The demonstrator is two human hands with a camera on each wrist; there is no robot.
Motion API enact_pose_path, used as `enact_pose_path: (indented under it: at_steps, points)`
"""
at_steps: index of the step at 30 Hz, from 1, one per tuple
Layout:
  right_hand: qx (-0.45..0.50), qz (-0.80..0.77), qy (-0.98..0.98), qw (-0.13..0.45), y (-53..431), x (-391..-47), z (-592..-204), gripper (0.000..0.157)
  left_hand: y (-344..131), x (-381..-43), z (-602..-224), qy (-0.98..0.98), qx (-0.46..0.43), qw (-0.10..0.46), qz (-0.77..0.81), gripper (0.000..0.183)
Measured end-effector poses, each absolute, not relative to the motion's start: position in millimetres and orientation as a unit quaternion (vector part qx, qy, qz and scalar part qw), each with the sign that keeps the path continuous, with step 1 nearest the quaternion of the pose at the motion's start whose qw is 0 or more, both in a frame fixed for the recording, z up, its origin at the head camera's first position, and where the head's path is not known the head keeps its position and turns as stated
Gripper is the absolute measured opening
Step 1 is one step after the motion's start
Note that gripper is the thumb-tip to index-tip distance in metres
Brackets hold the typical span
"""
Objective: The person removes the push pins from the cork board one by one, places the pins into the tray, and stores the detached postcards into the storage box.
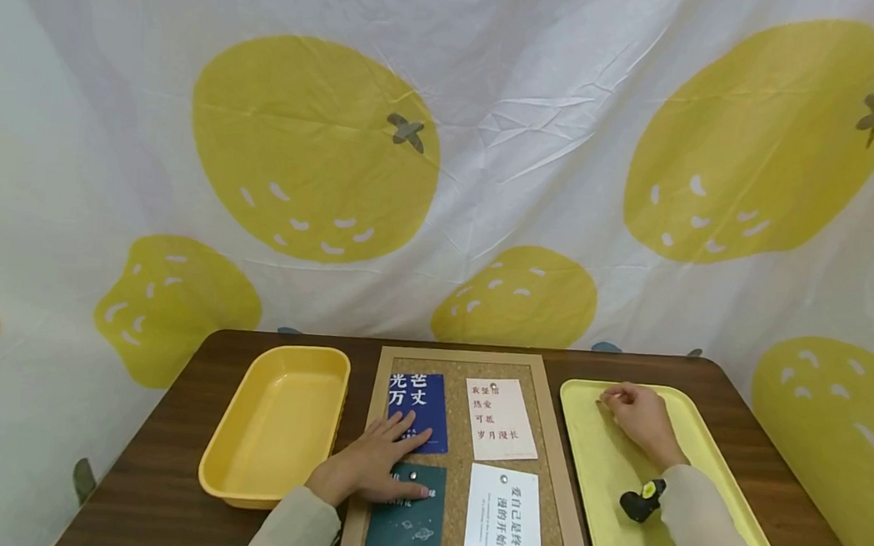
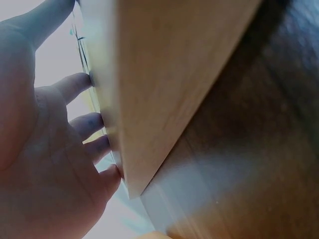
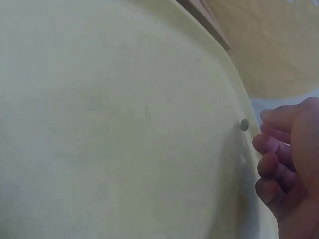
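My left hand lies with fingers spread over a blue card and the top of a dark green card on a framed cork board. Its fingers reach over the wooden frame in the left wrist view. Over the far end of a yellow tray is my right hand, fingers loosely bent with a gap between thumb and forefinger. A small round metal thumbtack shows on the tray just beyond those fingertips.
Two white cards, one with red writing and one with dark writing, are pinned on the board's right half. A deep yellow bin stands left of the board. A black strap-like device is at the right wrist. Behind hangs a lemon-print cloth.
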State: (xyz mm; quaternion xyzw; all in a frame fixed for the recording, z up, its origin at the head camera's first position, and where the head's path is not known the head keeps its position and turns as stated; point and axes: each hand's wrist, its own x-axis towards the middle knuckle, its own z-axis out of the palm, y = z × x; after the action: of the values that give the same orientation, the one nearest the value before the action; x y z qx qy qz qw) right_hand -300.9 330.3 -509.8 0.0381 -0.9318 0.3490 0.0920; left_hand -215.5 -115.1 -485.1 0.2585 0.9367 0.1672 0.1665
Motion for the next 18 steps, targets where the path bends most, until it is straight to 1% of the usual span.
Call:
enact_pose_path:
  at_steps: [8, 18]
  points:
    - [0.05, 0.354, -0.928, 0.104, 326.5, -303.2, -500.3, 0.019, -114.1, -215.1, -484.5, 0.939, 0.251, 0.17, 0.164, 0.086]
    - [0.086, 0.362, -0.919, 0.127, 306.5, -306.5, -490.2, 0.013, -113.3, -214.8, -483.0, 0.939, 0.248, 0.173, 0.164, 0.087]
